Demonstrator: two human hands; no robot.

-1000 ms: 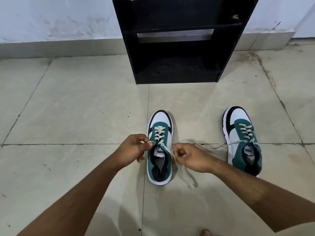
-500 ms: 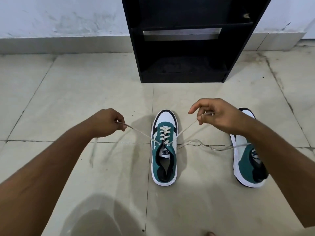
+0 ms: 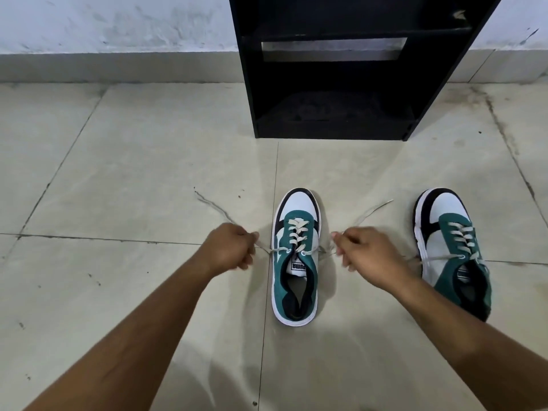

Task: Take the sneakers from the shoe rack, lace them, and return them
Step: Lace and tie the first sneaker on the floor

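A green, white and black sneaker (image 3: 295, 280) stands on the floor in the middle, toe pointing away from me, its white lace (image 3: 297, 236) crossed through the eyelets. My left hand (image 3: 228, 250) grips the lace's left end just left of the shoe. My right hand (image 3: 366, 256) grips the right end just right of it. Both loose tips trail up and outward past my fists. The second sneaker (image 3: 452, 247) stands at the right, laced, with one lace end lying toward my right wrist.
A black shoe rack (image 3: 335, 66) stands against the white wall straight ahead, its visible shelves bare. Beige floor tiles (image 3: 133, 173) spread out on all sides of the shoes.
My hands were raised and spread wide, pulling the lace ends taut above the shoe. Now both have dropped down close to the shoe's sides, still holding the ends.
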